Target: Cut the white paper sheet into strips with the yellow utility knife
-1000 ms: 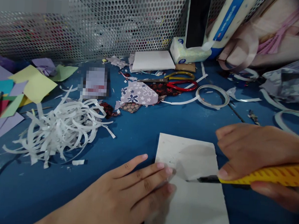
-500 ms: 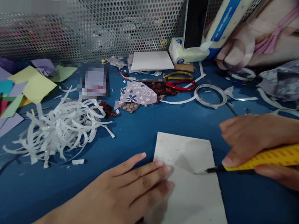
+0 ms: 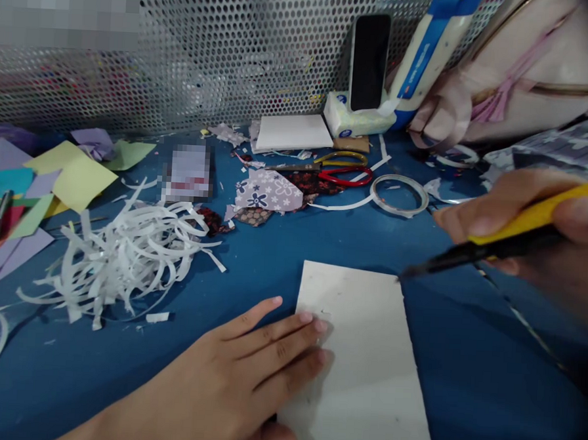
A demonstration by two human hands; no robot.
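A white piece of cardboard (image 3: 360, 355) lies flat on the blue tabletop in front of me. My left hand (image 3: 247, 368) rests on its left part, fingers stretched out and spread, holding nothing. On the other side, my right hand (image 3: 525, 225) is closed around a yellow-and-black utility knife (image 3: 514, 241). The dark tip of the knife is at the cardboard's top right corner; whether it touches is hard to tell. The cardboard's right edge looks slightly rough.
A heap of white paper strips (image 3: 134, 257) sits at left, near coloured papers (image 3: 74, 176). Behind are scissors (image 3: 346, 173), a tape roll (image 3: 398, 196), flowered scraps (image 3: 270, 189) and a phone (image 3: 370, 63) against a perforated metal panel (image 3: 209, 51). A pale bag (image 3: 533, 68) stands at right.
My right hand has moved the knife from the cardboard's surface up to its top right corner. The left hand stays on the cardboard. The view has shifted slightly.
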